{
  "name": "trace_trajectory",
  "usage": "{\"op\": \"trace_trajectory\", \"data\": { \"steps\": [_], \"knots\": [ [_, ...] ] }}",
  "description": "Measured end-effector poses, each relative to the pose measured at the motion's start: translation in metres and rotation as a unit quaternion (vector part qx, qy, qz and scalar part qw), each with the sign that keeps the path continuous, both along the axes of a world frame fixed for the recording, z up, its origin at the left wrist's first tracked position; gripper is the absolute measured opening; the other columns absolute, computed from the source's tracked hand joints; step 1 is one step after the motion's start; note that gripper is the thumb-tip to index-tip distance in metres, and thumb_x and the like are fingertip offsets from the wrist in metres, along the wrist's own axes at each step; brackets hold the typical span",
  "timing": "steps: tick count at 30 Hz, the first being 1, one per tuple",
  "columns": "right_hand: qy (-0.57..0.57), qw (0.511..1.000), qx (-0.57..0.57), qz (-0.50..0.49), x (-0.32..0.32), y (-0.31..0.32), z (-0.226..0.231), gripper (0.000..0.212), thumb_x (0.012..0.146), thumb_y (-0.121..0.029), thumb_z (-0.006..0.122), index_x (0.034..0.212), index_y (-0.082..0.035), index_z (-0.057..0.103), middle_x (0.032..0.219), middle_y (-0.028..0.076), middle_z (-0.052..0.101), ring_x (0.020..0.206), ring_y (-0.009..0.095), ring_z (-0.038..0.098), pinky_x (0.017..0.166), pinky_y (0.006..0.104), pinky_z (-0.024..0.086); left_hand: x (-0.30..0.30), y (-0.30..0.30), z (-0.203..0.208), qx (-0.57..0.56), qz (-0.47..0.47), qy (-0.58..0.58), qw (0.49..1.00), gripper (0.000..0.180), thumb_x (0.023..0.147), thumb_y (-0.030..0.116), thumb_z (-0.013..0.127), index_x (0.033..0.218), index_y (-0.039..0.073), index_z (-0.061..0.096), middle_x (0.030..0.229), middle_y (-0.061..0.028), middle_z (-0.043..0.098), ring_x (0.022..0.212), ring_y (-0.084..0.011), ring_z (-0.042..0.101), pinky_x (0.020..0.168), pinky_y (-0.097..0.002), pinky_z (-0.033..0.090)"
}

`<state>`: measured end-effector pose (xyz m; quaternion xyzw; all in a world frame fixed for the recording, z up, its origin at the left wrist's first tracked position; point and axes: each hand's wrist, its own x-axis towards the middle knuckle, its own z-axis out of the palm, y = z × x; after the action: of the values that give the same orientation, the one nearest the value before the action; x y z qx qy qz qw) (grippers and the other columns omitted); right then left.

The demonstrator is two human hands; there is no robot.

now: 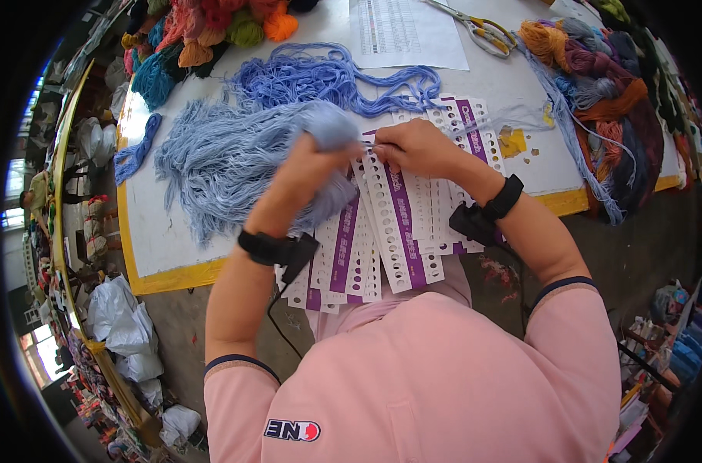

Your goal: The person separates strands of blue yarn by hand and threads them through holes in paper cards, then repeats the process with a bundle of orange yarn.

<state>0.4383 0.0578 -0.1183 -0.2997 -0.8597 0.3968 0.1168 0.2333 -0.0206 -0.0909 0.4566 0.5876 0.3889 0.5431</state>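
My left hand [308, 166], blurred by motion, closes around a bunch of light blue thread [328, 127]. More of this loose thread [219, 158] spreads over the table to its left. Close beside it, my right hand [420, 147] pinches the top of a white and purple card [397, 224] with a row of punched holes along its edge. Both hands' fingertips nearly meet there; whether a strand passes through a hole is too small to tell. Several similar punched cards [339, 255] lie fanned beneath, overhanging the table's near edge above my lap.
Darker blue thread [312, 77] lies beyond the hands. A printed sheet [405, 35] and scissors [486, 35] are at the back. Coloured yarn hanks are piled at far left [200, 31] and right [609, 100]. The white table has a yellow edge [162, 279]; white bags [123, 320] stand left.
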Motion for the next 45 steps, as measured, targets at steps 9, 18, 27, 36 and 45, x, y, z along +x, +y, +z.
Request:
{"op": "trace_trajectory", "data": {
  "steps": [9,18,27,36,45],
  "knots": [
    [-0.060,0.997,0.021,0.043,-0.007,-0.002,0.007,0.017,0.089,-0.022,0.059,0.085,-0.007,0.065,0.079,0.015,0.066,0.078,0.036,0.064,0.072,0.0457,0.048,-0.250,-0.008,0.060,0.130,0.428,0.004,0.894,0.016,0.087,0.011,0.068,0.095,-0.003,0.069,0.089,-0.0100,0.071,0.071,-0.0164,0.065,0.063,-0.0277,0.054],
    [0.064,0.997,-0.043,-0.026,-0.016,-0.021,0.006,0.013,0.091,-0.014,0.061,0.092,-0.001,0.063,0.077,0.008,0.065,0.072,0.017,0.064,0.065,0.0301,0.048,-0.020,-0.031,0.013,-0.056,0.079,-0.438,0.894,0.038,0.097,0.018,0.054,0.129,-0.003,0.053,0.129,-0.0167,0.058,0.119,-0.0264,0.057,0.102,-0.0402,0.047],
    [0.232,0.825,-0.493,-0.149,-0.041,-0.041,0.009,0.016,0.092,-0.017,0.066,0.096,-0.002,0.064,0.083,0.002,0.063,0.070,0.008,0.058,0.057,0.0216,0.043,-0.009,-0.029,-0.011,-0.041,0.086,-0.444,0.891,0.039,0.096,0.018,0.059,0.129,-0.002,0.055,0.128,-0.0124,0.060,0.113,-0.0216,0.059,0.092,-0.0383,0.052],
    [0.253,0.805,-0.516,-0.146,-0.040,-0.050,0.012,0.008,0.094,-0.016,0.062,0.096,-0.008,0.061,0.081,-0.001,0.060,0.070,0.008,0.059,0.055,0.0197,0.039,-0.006,-0.034,-0.010,-0.022,0.104,-0.418,0.902,0.037,0.095,0.014,0.060,0.127,-0.002,0.055,0.121,-0.0119,0.063,0.105,-0.0195,0.063,0.087,-0.0338,0.054],
    [0.285,0.771,-0.553,-0.136,-0.030,-0.055,0.009,0.009,0.100,-0.018,0.053,0.096,-0.011,0.057,0.088,0.000,0.066,0.071,0.005,0.057,0.061,0.0188,0.043,-0.004,-0.036,-0.008,-0.021,0.112,-0.379,0.918,0.045,0.088,-0.001,0.064,0.131,-0.003,0.050,0.101,-0.0106,0.066,0.084,-0.0173,0.066,0.079,-0.0318,0.056]
  ]
}}
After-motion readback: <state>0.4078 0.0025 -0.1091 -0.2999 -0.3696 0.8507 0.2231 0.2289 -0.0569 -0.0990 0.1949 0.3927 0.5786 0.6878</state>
